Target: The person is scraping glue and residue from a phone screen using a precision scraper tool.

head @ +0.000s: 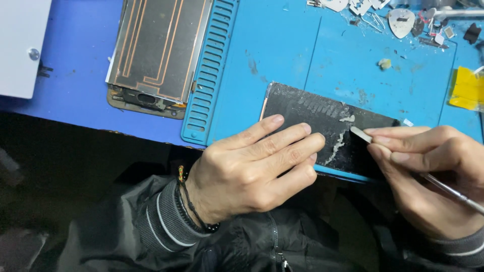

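Two hands work at the near edge of a blue mat (282, 55). Left hand (252, 168), fingers together and flat, presses one black panel (312, 118) at centre. Right hand (428, 174), at 4 o'clock, pinches one metal scraper (361, 134), its tip on grey residue (337, 143). One screen assembly (156, 50) lies at 11 o'clock; one yellow tag (466, 88) at 2 o'clock; one white box (20, 45) at 10 o'clock.

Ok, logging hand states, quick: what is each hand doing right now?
Left hand: open, fingers flat, pressing down the dark panel.
Right hand: closed on a thin metal scraper tool, tip on the panel.
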